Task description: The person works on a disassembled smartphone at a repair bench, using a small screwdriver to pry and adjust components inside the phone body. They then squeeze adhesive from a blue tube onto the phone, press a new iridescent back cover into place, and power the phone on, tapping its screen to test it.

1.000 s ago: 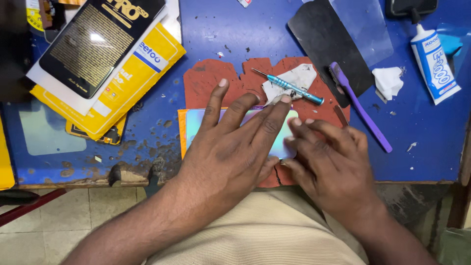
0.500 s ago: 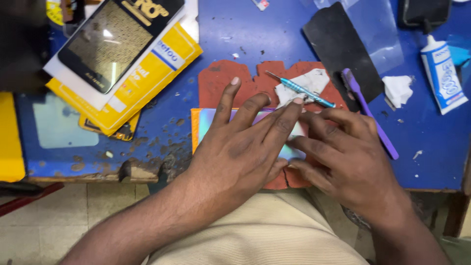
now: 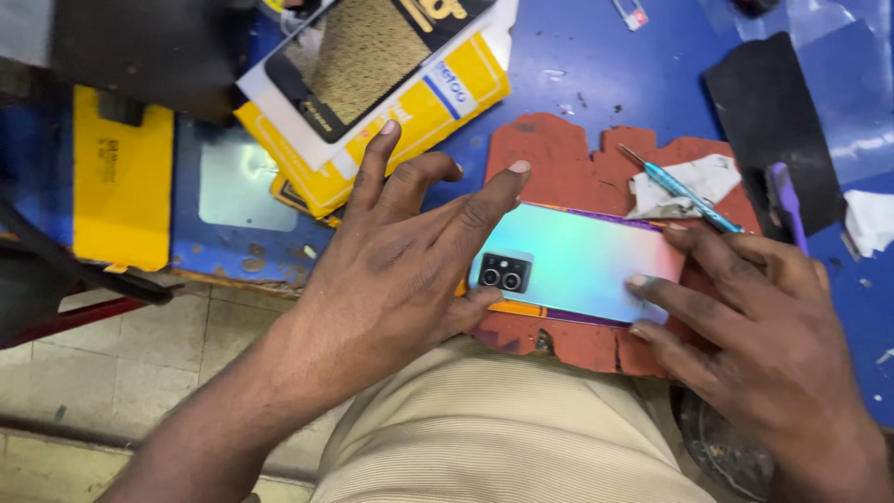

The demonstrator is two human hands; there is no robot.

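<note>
A phone (image 3: 577,263) lies back-up on a red-brown mat (image 3: 577,158), its iridescent blue-to-pink cover and twin camera block showing. My left hand (image 3: 400,251) rests at the phone's camera end, fingers spread, thumb against its near edge and forefinger along its far corner. My right hand (image 3: 754,326) presses fingertips on the phone's other end. A teal screwdriver (image 3: 684,191) lies on a scrap of white paper (image 3: 698,177) just beyond the phone.
Yellow and white packages (image 3: 410,84) with a black-fronted box are stacked at the back left. A yellow box (image 3: 121,177) and a clear film sheet (image 3: 244,182) lie left. A black sheet (image 3: 768,112) and purple tool (image 3: 787,200) sit right on the blue table (image 3: 577,65).
My left hand has slid leftward off the phone's back, uncovering the iridescent cover and camera block. The right hand stays on the phone's other end. The view has shifted left.
</note>
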